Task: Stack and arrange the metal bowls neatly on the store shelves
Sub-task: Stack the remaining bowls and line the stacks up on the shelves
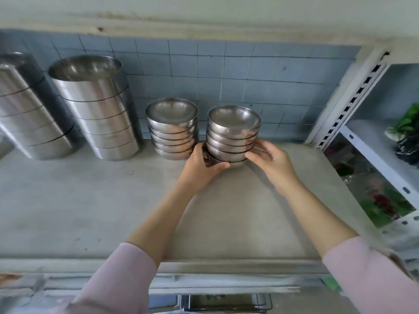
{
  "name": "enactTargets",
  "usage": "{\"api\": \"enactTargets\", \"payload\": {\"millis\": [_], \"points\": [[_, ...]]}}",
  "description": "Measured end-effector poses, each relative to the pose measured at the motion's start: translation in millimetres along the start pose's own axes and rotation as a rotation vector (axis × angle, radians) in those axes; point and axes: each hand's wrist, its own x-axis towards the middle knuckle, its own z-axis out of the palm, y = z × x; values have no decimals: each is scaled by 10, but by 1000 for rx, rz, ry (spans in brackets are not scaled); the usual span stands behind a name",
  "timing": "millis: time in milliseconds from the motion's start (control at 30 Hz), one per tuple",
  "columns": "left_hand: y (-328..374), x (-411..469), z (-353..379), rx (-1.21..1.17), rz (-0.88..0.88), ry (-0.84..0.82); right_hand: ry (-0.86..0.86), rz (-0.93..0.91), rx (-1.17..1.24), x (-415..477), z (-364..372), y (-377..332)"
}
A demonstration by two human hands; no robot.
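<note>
A stack of several small metal bowls point(233, 130) stands on the grey shelf point(90, 200), near the tiled back wall. My left hand point(201, 166) grips the stack's lower left side, thumb curled across the bottom bowl's front. My right hand point(269, 157) holds the lower right side with curled fingers. Just to the left stands a second stack of small bowls point(172, 128), close beside the first; my left hand's fingers lie in the gap between them.
Two tall stacks of larger metal containers point(95, 105) point(25, 109) stand at the left of the shelf. A white slotted upright point(353, 98) bounds the shelf on the right, with bagged goods point(381, 200) beyond it. A shelf board point(204, 21) runs overhead.
</note>
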Motion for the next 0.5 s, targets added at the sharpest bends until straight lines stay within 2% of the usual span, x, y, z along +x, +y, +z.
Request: {"api": "enactTargets", "payload": {"millis": [500], "points": [[65,196,197,8,-26,56,-56,-31,-20,293,-58,132]]}}
